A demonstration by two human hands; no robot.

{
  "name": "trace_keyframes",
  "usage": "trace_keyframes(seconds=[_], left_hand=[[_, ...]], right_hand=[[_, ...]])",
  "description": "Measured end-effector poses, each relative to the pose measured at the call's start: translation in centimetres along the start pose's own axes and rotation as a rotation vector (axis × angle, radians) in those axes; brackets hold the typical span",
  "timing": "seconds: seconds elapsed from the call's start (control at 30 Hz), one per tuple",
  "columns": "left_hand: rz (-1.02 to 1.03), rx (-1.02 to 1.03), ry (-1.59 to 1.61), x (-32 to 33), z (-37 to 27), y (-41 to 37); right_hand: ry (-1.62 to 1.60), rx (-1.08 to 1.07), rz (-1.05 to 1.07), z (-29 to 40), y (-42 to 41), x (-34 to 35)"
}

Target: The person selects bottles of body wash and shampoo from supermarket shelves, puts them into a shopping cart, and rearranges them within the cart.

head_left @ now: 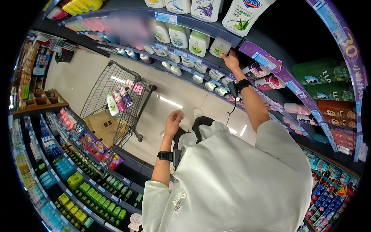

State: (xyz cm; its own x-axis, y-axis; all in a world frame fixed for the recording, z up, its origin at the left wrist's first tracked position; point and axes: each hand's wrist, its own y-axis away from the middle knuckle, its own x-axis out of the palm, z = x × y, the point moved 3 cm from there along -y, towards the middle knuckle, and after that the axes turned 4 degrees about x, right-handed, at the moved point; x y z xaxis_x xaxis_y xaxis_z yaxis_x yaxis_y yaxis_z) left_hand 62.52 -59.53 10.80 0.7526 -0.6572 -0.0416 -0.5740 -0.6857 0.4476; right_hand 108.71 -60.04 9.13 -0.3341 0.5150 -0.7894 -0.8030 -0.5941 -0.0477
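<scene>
My right hand (231, 60) reaches to the shelf on the right, with its thumb on the front of a white body wash bottle (219, 47) and its other fingers around the side. That bottle stands at the end of a row of similar white bottles with green caps (198, 43). My left hand (173, 123) hangs low over the floor, its fingers curled and their tips blurred; whether they hold anything is unclear. Both wrists wear black straps with small devices. Right of my right hand, LUX bottles (269, 83) lie on a lower shelf.
A wire shopping cart (134, 76) stands to the left, holding several bottles (113, 104) and a brown paper bag (105, 127). Shelves of green bottles (98, 200) line the lower left. Large Safeguard bottles (245, 17) stand on the upper shelf. Part of the view is blurred out.
</scene>
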Motion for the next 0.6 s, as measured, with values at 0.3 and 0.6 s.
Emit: trace_keyframes(seconds=[0.3,0.6], left_hand=[[-0.012,-0.046,0.016,-0.4,0.8,0.7],[-0.022,-0.068,0.022,-0.3,1.4,0.8]], right_hand=[[-0.034,0.030,-0.006,1.0,0.0,-0.1],[-0.060,0.048,0.107,1.6,-0.3,-0.2]])
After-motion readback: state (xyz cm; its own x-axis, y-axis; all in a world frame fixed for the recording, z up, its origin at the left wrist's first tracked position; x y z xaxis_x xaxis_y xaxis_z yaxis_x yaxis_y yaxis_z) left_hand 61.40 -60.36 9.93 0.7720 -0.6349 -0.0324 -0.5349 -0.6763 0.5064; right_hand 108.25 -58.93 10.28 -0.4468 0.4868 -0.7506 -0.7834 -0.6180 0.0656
